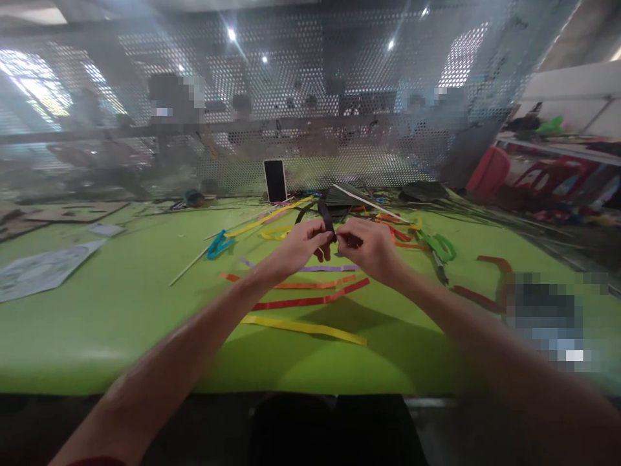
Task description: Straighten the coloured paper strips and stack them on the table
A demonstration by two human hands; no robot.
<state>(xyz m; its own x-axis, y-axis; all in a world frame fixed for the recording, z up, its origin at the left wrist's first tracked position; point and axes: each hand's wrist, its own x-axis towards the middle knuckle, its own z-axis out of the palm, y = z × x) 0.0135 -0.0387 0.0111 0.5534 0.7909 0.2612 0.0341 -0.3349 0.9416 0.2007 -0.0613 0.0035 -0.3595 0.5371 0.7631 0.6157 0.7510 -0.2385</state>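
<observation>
Both hands are raised just above the green worktop (pixel 121 310), near its middle. The left hand (pixel 303 244) is pinched on a black strip (pixel 326 217), which curves up and back in a loop. The right hand (pixel 371 249) is closed on the same strip, its fingertips meeting those of the left.

Flat on the worktop below lie a purple strip (pixel 334 267), an orange strip (pixel 291 283), a red strip (pixel 310 299) and, nearest the person, a yellow strip (pixel 303 329). Teal scissors (pixel 219 245) lie to the left and green scissors (pixel 439 249) to the right. A phone (pixel 275 180) stands upright against the perforated screen (pixel 339 77), its display dark. The markings on the printed sheet (pixel 41 270) at far left are too blurred to read.
</observation>
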